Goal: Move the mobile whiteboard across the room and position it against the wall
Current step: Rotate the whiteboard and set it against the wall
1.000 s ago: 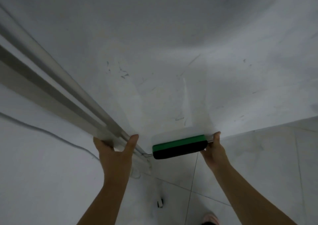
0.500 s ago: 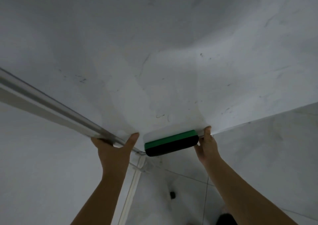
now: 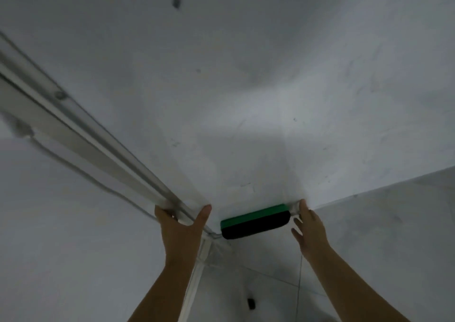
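Note:
The mobile whiteboard [image 3: 246,100] fills most of the view, a smudged white surface seen from close up. Its metal side frame [image 3: 98,139] runs diagonally from the upper left to the lower corner. My left hand [image 3: 179,225] is closed around that frame near the corner, thumb on the board face. My right hand [image 3: 307,225] touches the bottom edge of the board with its fingers loosening, thumb up against the edge. A green and black eraser [image 3: 256,220] sits on the ledge between my hands.
White wall [image 3: 49,235] lies to the left of the frame. A white stand leg [image 3: 197,272] drops from the board's corner. Pale tiled floor [image 3: 381,223] shows at lower right, with a small black caster [image 3: 251,303] below.
The view has swung, so the side frame again runs steeply up to the left. My right hand's fingers have spread away from the bottom edge. The left hand keeps its grip.

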